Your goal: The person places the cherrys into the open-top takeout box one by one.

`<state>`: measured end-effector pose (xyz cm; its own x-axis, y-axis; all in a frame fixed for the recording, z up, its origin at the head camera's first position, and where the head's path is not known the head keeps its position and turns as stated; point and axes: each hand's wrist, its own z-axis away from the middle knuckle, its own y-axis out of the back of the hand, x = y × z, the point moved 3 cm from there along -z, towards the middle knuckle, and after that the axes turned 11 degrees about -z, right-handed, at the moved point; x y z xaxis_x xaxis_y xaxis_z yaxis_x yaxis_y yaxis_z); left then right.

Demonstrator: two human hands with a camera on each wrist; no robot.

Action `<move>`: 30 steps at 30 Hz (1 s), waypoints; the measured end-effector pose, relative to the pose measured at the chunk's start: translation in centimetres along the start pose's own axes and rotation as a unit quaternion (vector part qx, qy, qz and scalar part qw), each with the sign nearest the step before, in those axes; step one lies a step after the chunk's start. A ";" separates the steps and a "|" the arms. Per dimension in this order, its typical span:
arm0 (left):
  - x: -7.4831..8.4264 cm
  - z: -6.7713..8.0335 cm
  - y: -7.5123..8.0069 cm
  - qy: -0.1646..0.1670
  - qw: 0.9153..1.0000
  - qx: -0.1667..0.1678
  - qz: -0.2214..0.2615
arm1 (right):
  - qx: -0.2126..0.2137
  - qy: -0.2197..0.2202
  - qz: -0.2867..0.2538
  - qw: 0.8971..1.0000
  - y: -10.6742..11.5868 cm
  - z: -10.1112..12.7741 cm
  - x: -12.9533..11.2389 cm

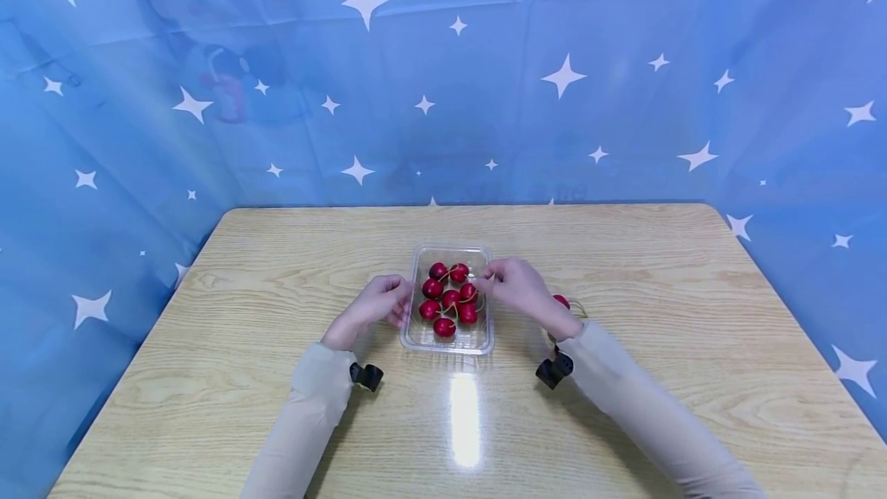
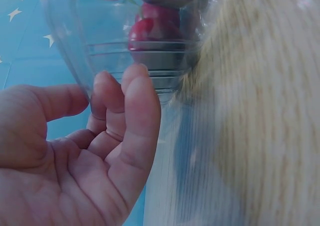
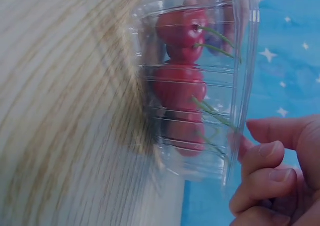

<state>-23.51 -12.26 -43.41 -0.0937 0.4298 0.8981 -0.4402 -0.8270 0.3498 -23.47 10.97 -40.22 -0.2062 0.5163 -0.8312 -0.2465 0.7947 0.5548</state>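
A clear plastic container on the table holds several red cherries with green stems. Thumb and curled fingers of my left hand hold its left side, thumb at the rim and fingertips against the outer wall in the left wrist view. Over the right rim, my right hand pinches thumb and index finger together above a cherry. In the right wrist view a green stem runs up to those fingertips, and the other fingers are curled.
Partly hidden behind my right wrist, another cherry lies on the wooden table, its stem showing. A blue curtain with white stars hangs behind the table. Each wrist carries a small black camera.
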 end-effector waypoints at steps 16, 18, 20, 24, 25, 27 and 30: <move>-0.1 0.0 0.0 -0.001 1.000 -0.001 -0.005 | 0.055 -0.004 -0.050 0.997 1.7 0.4 1.1; 0.0 0.0 0.0 -0.001 1.000 0.000 -0.006 | 0.058 -0.012 -0.060 0.996 2.0 0.5 1.3; 0.0 0.0 0.0 -0.002 1.000 0.000 -0.008 | 0.061 -0.019 -0.067 0.996 2.2 0.5 1.5; 0.0 0.1 0.0 -0.002 1.000 0.001 -0.008 | 0.063 -0.027 -0.072 0.995 2.7 0.6 1.6; 0.0 0.0 0.0 -0.002 1.000 0.001 -0.008 | 0.063 -0.032 -0.075 0.995 2.9 0.6 1.7; -0.1 0.0 0.0 0.000 1.000 0.003 -0.006 | 0.062 -0.043 -0.082 0.994 3.1 0.7 1.8; -0.1 -0.1 0.1 -0.001 1.000 0.007 -0.007 | 0.063 -0.063 -0.094 0.992 3.5 0.8 2.1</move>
<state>-23.63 -12.38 -43.53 -0.0865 0.4407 0.8935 -0.4297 -0.8256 0.3656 -24.07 15.12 -40.03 -0.0462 0.3849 -0.9218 -0.1467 0.9102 0.3874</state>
